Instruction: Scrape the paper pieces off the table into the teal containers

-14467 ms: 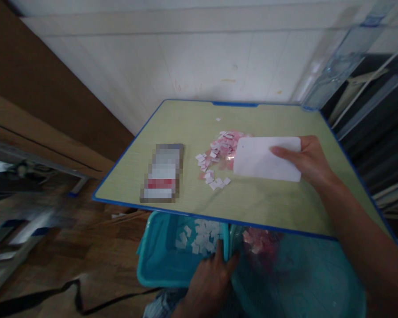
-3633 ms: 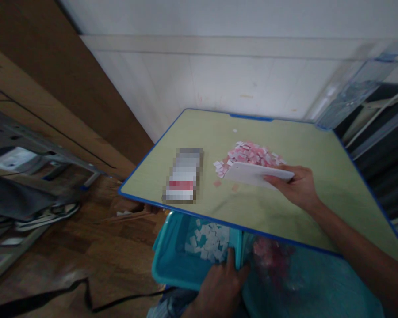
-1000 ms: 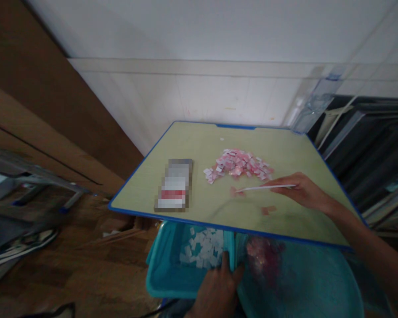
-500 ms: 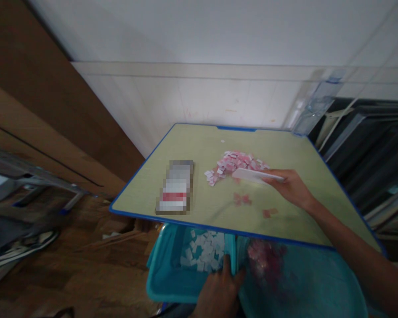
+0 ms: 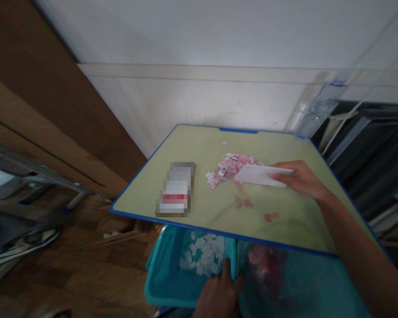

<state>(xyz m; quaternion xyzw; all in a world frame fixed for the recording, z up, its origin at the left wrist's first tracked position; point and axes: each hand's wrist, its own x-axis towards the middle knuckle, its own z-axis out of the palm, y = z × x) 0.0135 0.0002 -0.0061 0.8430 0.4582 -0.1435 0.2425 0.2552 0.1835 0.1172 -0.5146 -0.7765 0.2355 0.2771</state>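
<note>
My right hand (image 5: 298, 179) is closed around one end of a flat white plastic card (image 5: 260, 174), its thumb on the near face. The card is tilted, its far end at a heap of small pink and white pieces (image 5: 232, 163) on the folding table (image 5: 146, 185). A few pink pieces (image 5: 243, 202) lie nearer the front edge. My left hand (image 5: 219, 293) is down at the right rim of a teal basin (image 5: 172, 282), index finger inside and thumb outside, closed on that rim. Small white squares (image 5: 205, 254) lie in the basin.
Right of the basin stands a second teal container (image 5: 311, 282) with a reddish bundle. A blurred-out phone-like object (image 5: 175, 190) lies on the table's left. At the back right is a clear bottle (image 5: 321, 108). A wooden panel (image 5: 96, 119) and a shoe (image 5: 26, 247) are at left.
The white card has turned so that more of its broad face shows, and my right hand has shifted slightly right. My left hand stays at the basin rim. The view moved slightly.
</note>
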